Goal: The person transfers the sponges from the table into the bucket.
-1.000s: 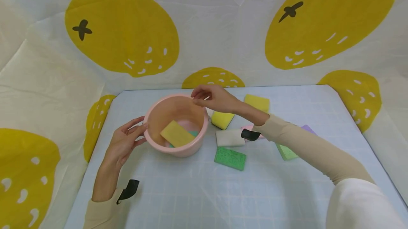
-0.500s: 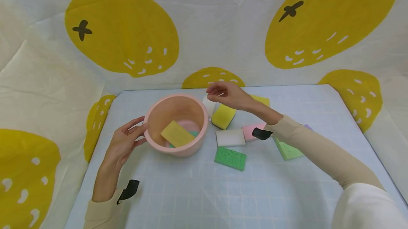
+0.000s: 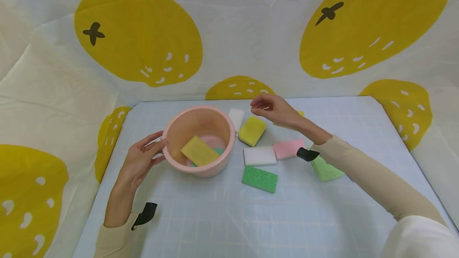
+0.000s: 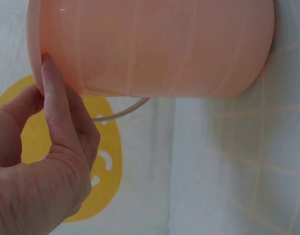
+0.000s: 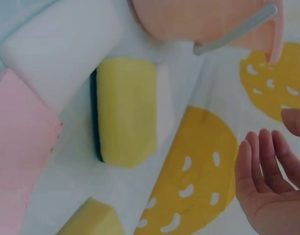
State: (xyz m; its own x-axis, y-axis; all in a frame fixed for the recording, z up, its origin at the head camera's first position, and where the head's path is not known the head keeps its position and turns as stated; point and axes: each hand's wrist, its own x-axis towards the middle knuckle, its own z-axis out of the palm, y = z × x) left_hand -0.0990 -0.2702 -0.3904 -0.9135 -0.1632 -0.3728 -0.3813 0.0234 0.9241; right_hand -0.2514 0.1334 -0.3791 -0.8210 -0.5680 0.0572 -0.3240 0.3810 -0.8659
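My left hand (image 3: 140, 160) pinches the rim of a pink bucket (image 3: 215, 169) between thumb and fingers; the left wrist view shows a fingertip inside that rim. A yellow sponge (image 3: 199, 151) lies in the bucket on top of a teal sponge (image 3: 218, 151), mostly covered. Above the table's back part hovers my right hand (image 3: 274, 110), fingers loosely bent and holding nothing. Below and left of it sits a yellow sponge with a dark scouring side (image 3: 252, 129). Another yellow sponge (image 3: 301, 113) is partly hidden behind the right hand and wrist.
White (image 3: 259, 156), pink (image 3: 288, 148) and green (image 3: 259, 179) sponges lie right of the bucket. A light green sponge (image 3: 325, 169) is partly under the right forearm. One more white sponge (image 3: 236, 118) lies behind the bucket's right side. A fruit-patterned sheet (image 3: 251, 30) hangs behind the table.
My right hand has moved right, from over the bucket's rim to a spot above the sponges, uncovering the white one at the back. The left hand and bucket have stayed put.
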